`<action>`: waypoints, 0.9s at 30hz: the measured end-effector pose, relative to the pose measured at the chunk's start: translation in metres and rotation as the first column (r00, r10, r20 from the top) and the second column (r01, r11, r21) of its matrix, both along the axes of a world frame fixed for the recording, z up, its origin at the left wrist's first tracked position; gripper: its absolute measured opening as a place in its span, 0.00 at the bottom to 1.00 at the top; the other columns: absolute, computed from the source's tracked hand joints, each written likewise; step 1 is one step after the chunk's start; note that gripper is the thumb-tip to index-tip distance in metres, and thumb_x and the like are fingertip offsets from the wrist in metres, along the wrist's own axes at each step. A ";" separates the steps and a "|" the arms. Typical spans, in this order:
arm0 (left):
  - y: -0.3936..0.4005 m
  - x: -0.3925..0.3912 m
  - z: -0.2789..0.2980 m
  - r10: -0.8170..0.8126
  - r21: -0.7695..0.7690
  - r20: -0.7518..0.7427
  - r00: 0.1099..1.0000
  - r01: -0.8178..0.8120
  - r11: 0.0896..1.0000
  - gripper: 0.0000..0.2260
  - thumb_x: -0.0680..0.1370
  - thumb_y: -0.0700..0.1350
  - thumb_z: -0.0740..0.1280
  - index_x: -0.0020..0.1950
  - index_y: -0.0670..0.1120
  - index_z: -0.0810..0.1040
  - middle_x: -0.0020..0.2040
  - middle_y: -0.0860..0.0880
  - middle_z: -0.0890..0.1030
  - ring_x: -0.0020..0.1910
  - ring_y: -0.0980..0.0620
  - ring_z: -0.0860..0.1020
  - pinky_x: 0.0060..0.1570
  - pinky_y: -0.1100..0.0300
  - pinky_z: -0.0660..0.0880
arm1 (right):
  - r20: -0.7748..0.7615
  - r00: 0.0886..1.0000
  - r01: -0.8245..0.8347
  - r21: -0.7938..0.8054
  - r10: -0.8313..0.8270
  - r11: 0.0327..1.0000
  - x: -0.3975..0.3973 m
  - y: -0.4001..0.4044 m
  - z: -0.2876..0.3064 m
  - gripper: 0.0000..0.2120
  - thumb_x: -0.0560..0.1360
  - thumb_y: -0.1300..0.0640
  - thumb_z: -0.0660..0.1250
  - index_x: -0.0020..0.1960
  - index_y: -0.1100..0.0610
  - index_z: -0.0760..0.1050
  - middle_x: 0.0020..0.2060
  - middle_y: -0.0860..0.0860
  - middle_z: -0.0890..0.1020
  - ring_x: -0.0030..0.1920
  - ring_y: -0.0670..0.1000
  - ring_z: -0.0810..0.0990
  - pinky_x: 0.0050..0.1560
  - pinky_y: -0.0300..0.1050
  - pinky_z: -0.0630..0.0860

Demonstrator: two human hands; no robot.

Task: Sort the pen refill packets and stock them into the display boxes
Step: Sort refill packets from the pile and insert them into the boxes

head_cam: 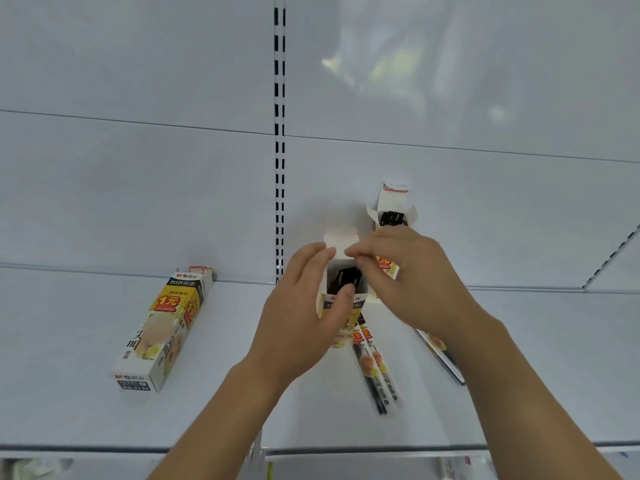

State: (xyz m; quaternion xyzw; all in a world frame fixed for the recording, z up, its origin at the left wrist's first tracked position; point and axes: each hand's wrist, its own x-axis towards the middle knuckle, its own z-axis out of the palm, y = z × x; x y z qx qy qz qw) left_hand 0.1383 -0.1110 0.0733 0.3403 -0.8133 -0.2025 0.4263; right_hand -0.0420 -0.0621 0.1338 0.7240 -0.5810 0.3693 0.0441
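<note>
Fingers (pixel 313 258) of left hand (pixel 301 317) grip open display box (pixel 341 289); right hand (pixel 412 275) pinches its top flap (pixel 341 242); loose refill packets (pixel 374 368) on shelf (pixel 86 417).

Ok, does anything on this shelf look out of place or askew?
Yes. One closed display box lies flat at the left, away from the open boxes. Loose refill packets lie slanted on the shelf below the open box held by both hands; another packet lies partly hidden under the right forearm.

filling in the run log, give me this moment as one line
left hand grips open box | right hand pinches its top flap | second open box behind | closed box lying left | loose packets on shelf
</note>
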 end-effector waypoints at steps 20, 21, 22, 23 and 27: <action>-0.012 -0.010 -0.005 0.069 -0.023 0.111 0.991 -0.067 0.998 0.29 0.83 0.61 0.49 0.80 0.48 0.65 0.73 0.53 0.70 0.72 0.54 0.67 0.68 0.57 0.72 | -0.263 0.885 0.457 0.648 -0.384 0.610 -0.003 0.001 -0.112 0.14 0.78 0.39 0.66 0.51 0.49 0.79 0.41 0.45 0.82 0.41 0.46 0.81 0.40 0.45 0.80; -0.013 -0.010 -0.006 0.066 -0.011 0.111 0.992 -0.066 0.998 0.30 0.83 0.62 0.49 0.81 0.49 0.64 0.73 0.54 0.70 0.71 0.55 0.68 0.67 0.56 0.74 | -0.281 0.878 0.470 0.662 -0.388 0.584 -0.002 -0.001 -0.117 0.14 0.76 0.39 0.67 0.49 0.50 0.77 0.40 0.46 0.81 0.41 0.47 0.80 0.36 0.44 0.76; -0.013 -0.010 -0.006 0.066 0.000 0.110 0.992 -0.066 0.998 0.30 0.83 0.62 0.49 0.81 0.50 0.63 0.73 0.54 0.70 0.71 0.56 0.69 0.66 0.55 0.75 | -0.283 0.875 0.473 0.670 -0.393 0.572 -0.002 -0.003 -0.120 0.14 0.75 0.40 0.68 0.46 0.50 0.75 0.40 0.47 0.80 0.40 0.48 0.79 0.33 0.44 0.72; -0.014 -0.010 -0.007 0.065 0.009 0.109 0.992 -0.066 0.998 0.30 0.83 0.62 0.49 0.81 0.50 0.63 0.72 0.55 0.70 0.70 0.56 0.70 0.64 0.54 0.77 | -0.269 0.877 0.465 0.678 -0.398 0.569 -0.003 -0.005 -0.121 0.13 0.75 0.42 0.69 0.45 0.51 0.74 0.39 0.47 0.80 0.40 0.49 0.79 0.33 0.44 0.71; -0.014 -0.011 -0.006 0.050 0.031 0.097 0.994 -0.053 0.998 0.30 0.82 0.63 0.48 0.82 0.50 0.62 0.72 0.56 0.69 0.68 0.58 0.71 0.61 0.56 0.78 | -0.119 0.865 0.426 0.688 -0.488 0.587 -0.018 -0.008 -0.113 0.11 0.78 0.47 0.68 0.41 0.53 0.80 0.35 0.48 0.84 0.37 0.50 0.82 0.40 0.46 0.79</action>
